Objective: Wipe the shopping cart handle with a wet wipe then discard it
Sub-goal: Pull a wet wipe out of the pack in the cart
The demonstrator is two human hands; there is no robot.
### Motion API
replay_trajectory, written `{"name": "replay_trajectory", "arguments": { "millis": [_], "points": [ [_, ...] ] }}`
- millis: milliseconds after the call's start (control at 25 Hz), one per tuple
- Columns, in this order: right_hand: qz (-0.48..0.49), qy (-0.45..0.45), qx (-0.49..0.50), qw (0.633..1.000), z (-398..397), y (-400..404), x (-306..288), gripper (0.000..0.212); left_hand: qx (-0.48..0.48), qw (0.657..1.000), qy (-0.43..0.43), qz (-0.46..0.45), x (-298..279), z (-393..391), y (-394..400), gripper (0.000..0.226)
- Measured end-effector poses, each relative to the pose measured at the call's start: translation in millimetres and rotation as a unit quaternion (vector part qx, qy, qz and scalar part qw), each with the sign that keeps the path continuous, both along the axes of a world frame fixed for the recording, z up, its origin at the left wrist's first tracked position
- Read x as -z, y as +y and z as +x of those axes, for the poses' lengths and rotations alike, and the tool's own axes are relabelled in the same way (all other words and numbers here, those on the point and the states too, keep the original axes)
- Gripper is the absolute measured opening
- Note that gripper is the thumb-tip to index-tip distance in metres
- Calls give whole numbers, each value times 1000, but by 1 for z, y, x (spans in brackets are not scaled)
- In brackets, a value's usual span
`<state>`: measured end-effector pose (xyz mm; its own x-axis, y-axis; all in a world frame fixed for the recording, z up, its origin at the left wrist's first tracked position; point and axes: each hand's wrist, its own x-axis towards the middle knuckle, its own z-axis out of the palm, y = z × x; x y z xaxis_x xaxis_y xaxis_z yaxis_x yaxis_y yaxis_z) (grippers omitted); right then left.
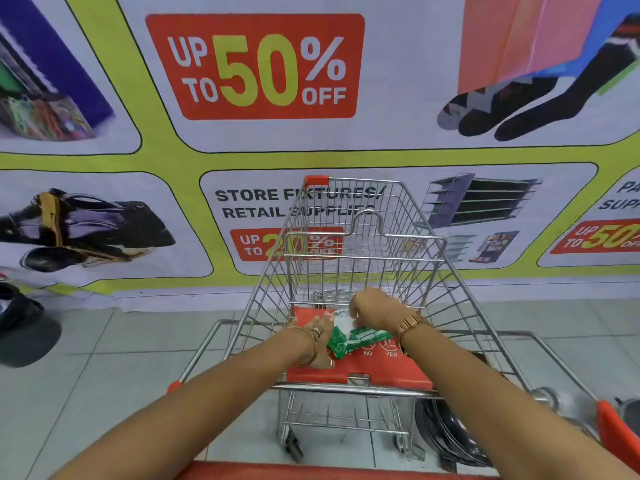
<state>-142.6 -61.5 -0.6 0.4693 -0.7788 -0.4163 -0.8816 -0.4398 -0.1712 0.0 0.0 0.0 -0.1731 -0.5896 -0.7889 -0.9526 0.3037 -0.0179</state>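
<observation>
Wet wipe pack (358,340) on cart (349,258) seat flap (360,370).
Left hand (322,344) lies flat, fingers together, steadying the green pack; right hand (372,306) pinches a white wipe (341,318) at its opening. Red handle (311,472) nearest viewer.

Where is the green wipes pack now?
In the head view, the green wipes pack lies on the cart's red seat flap, between the left hand and right hand.

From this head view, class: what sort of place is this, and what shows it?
Probably a shop or supermarket: a wire shopping cart on tiled floor, before a sale banner reading "UP TO 50% OFF".
</observation>
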Motion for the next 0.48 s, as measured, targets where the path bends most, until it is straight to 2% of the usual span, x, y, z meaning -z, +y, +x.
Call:
{"name": "replay_trajectory", "arguments": {
  "millis": [200,480],
  "points": [
    [38,75,-29,996,11,1,13,37,51,997,-6,54,0,-1,-2,80],
    [30,110,-62,992,20,4,19,32,77,991,-57,94,-10,-4,0,77]
  ]
}}
